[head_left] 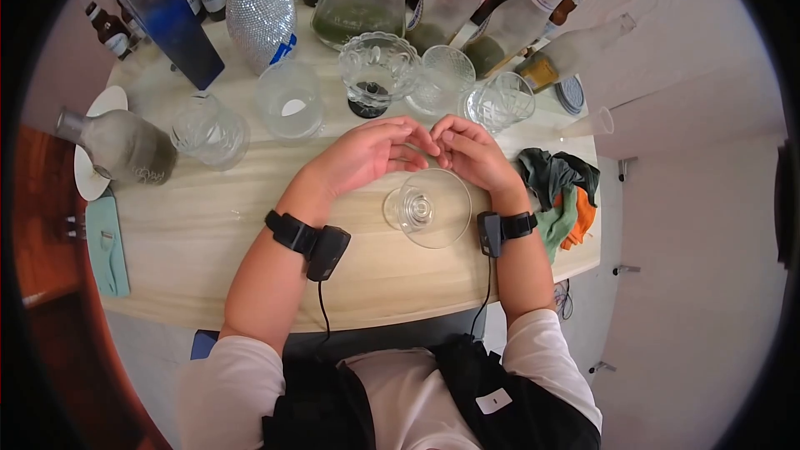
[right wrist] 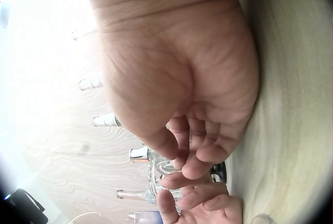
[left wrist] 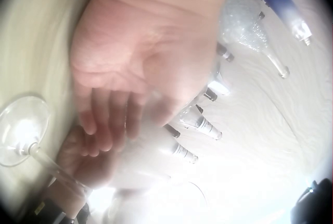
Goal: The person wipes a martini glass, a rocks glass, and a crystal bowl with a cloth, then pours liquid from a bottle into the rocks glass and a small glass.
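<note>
Both hands rest near the table's middle, fingertips close together. The left hand [head_left: 372,152] has its palm turned inward and its fingers loosely bent, holding nothing; in the left wrist view the left hand [left wrist: 140,52] shows a bare palm. The right hand [head_left: 477,155] has loosely curled fingers, also with nothing in them; its palm fills the right wrist view, where the right hand [right wrist: 182,73] nears the left fingertips. Just below the hands in the head view is a clear stemmed glass [head_left: 435,238], with a round foot [head_left: 392,210]. Neither hand grips it.
Behind the hands stand a scalloped glass bowl [head_left: 379,54], cut glasses [head_left: 500,102] and clear tumblers [head_left: 289,100]. Bottles line the back, including a rhinestone decanter [head_left: 260,12] and blue vase [head_left: 171,21]. A grey bottle [head_left: 132,147] stands left; cloths [head_left: 560,192] lie right.
</note>
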The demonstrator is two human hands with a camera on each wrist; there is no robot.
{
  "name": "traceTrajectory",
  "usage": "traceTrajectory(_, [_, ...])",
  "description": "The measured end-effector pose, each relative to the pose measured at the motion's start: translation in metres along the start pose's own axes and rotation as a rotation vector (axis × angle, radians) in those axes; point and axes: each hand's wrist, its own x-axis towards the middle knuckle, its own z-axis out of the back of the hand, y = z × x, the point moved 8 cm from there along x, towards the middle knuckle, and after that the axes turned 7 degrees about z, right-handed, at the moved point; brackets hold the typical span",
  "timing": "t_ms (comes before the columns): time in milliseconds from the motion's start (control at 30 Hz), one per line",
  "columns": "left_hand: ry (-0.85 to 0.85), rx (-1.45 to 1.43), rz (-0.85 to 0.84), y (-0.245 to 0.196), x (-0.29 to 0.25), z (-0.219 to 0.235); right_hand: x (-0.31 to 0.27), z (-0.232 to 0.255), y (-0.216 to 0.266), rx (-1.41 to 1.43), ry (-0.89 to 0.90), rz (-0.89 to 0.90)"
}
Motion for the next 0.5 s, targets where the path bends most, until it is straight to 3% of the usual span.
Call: traceTrajectory(500, [0.178,0.155,0.062,0.006,-0.006,-0.029,0.000,0.003,-0.001,-0.002,-0.017,-0.013])
